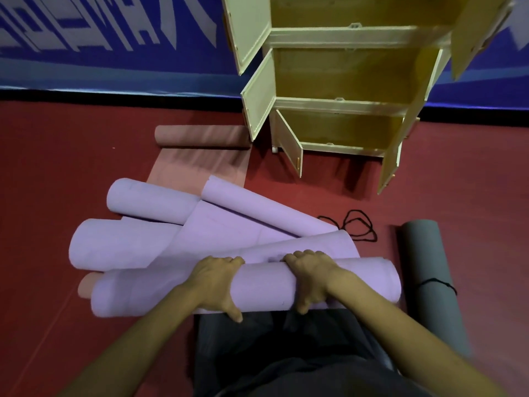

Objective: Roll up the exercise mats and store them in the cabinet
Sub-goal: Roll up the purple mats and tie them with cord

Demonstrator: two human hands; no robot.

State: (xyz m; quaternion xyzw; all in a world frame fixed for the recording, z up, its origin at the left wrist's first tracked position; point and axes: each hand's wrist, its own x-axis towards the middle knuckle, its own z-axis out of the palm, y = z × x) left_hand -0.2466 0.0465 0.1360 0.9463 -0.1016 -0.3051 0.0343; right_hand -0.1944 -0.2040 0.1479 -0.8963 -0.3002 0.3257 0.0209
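A thick roll of purple mat [263,285] lies across the floor just in front of my knees. My left hand [216,282] and my right hand [310,277] both grip it from above, fingers curled over its far side and thumbs on the near side. Beyond it lie further purple mats [148,222], loosely curled and overlapping. A pink mat [200,161], partly rolled at its far end, lies flat behind them. The pale wooden cabinet [340,104] stands at the back right with its doors open and its shelves bare.
A rolled grey mat [429,270] tied with black cord lies on the right. A loose black cord [357,227] sits on the red floor between it and the purple mats. A blue banner wall [114,53] runs along the back.
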